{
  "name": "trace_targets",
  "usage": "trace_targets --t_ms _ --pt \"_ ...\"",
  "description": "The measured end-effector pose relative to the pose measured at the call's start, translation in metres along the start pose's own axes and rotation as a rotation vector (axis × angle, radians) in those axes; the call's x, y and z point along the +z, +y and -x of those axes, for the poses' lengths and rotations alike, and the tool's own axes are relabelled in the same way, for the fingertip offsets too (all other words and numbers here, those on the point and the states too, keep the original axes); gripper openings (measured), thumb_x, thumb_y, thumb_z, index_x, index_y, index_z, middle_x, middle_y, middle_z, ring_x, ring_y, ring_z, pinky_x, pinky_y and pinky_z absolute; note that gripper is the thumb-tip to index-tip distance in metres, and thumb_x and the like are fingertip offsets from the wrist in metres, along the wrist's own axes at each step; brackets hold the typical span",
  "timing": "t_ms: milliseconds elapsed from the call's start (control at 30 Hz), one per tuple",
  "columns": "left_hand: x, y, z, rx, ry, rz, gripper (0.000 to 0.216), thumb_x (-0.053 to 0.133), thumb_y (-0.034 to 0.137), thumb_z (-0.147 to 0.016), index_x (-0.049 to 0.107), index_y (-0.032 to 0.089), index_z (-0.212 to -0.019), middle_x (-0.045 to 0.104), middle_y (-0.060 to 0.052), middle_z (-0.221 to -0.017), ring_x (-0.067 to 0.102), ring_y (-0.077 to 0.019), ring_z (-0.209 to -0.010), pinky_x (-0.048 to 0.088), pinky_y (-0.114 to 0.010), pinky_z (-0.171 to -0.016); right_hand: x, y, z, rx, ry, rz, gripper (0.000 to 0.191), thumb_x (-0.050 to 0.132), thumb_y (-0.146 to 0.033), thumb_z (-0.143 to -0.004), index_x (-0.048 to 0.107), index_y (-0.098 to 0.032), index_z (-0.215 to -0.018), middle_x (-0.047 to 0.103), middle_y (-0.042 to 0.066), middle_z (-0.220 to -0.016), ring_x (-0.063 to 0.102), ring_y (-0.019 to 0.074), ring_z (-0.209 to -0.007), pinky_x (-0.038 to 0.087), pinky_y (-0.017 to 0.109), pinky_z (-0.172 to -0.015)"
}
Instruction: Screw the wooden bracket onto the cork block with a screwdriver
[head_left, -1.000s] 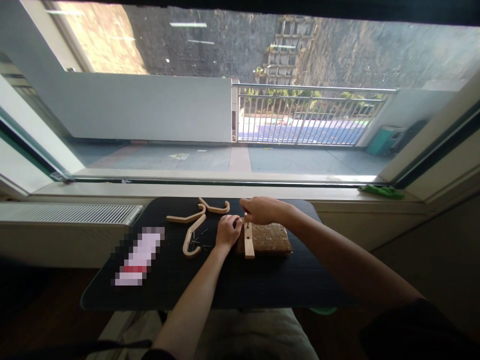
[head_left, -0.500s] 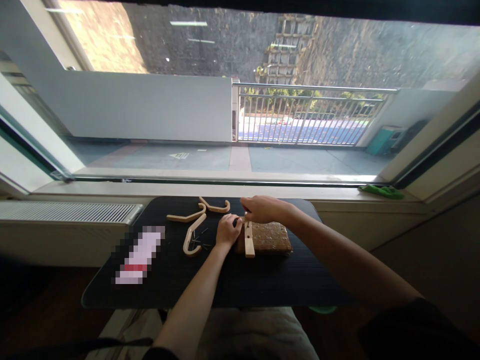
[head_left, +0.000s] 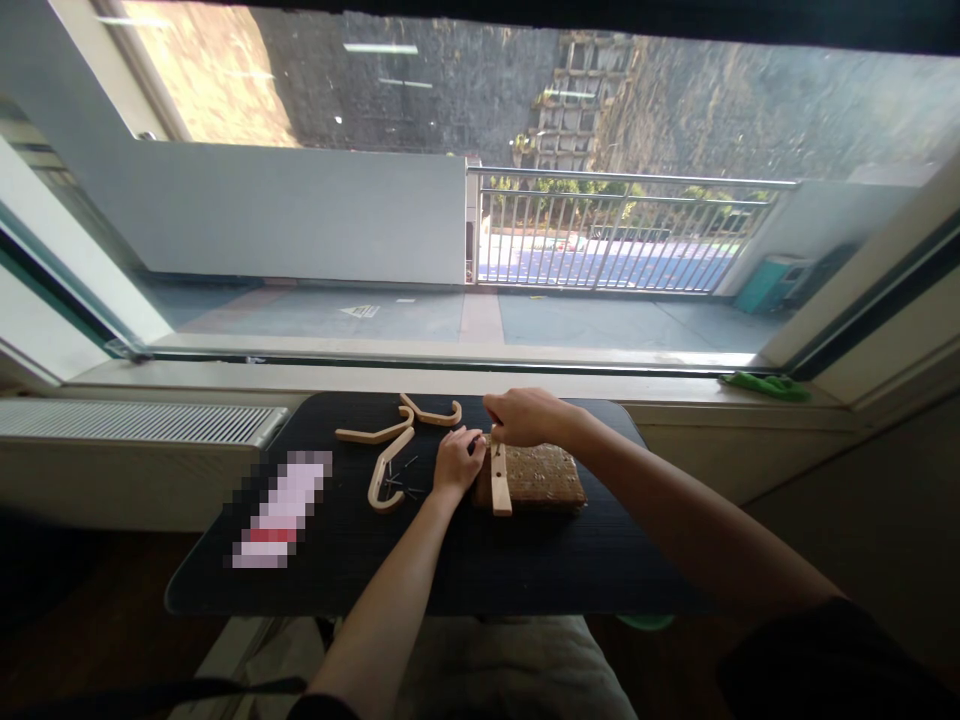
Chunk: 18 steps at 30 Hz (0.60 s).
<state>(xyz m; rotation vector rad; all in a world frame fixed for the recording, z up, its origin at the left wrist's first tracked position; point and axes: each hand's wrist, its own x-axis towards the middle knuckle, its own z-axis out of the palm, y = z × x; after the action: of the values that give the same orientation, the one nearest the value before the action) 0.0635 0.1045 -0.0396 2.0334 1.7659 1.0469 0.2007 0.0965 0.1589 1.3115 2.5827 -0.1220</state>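
A pale wooden hook (head_left: 501,494) lies across a brown, rough-surfaced block (head_left: 544,475) on the dark table. Its near end reaches past the block's front edge, and dark holes show along it. My left hand (head_left: 457,464) is at the left side of the block, fingers curled, with thumb and fingertips against the hook's upper part. Over the hook's far end, my right hand (head_left: 529,416) is closed in a fist. A thin dark screw or shaft seems to stand in the hook below it; whatever the fist grips is hidden.
Left of my hands lie three more wooden hooks, one nearest me (head_left: 386,470), with several dark screws (head_left: 401,482) beside it. A blurred pink-and-red item (head_left: 289,510) lies at the table's left. Beyond the table (head_left: 525,580) are a window sill, a radiator (head_left: 142,425) and a green cloth (head_left: 765,386).
The view has shifted very slightly. Both hands stay at the hook and block, with at most a small turn of my right fist.
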Motion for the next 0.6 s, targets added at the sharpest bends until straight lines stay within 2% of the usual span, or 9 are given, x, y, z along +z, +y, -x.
trace_targets --t_ms 367,600 --pt "-0.0031 0.0027 0.001 -0.024 -0.004 0.006 0.027 0.051 0.029 -0.089 0.075 0.022 -0.1 0.074 -0.009 -0.113 0.062 -0.026 -0.12 0.042 -0.042 -0.11 0.0002 -0.0017 -0.0007 0.052 0.006 0.007 0.031 0.054 -0.03 -0.089 0.062 -0.017 -0.116 0.072 0.016 -0.106 0.068 0.0288 -0.099 0.049 0.033 -0.072" --pt "-0.0047 0.0055 0.0012 -0.038 -0.006 0.017 0.026 0.052 0.027 -0.089 0.075 0.021 -0.1 0.075 -0.008 -0.113 0.061 -0.0256 -0.121 0.041 -0.042 -0.111 -0.002 -0.0046 -0.0006 0.1 -0.052 0.025 0.034 0.059 -0.037 -0.095 0.059 -0.017 -0.122 0.062 0.009 -0.121 0.064 0.0213 -0.101 0.055 0.043 -0.085"
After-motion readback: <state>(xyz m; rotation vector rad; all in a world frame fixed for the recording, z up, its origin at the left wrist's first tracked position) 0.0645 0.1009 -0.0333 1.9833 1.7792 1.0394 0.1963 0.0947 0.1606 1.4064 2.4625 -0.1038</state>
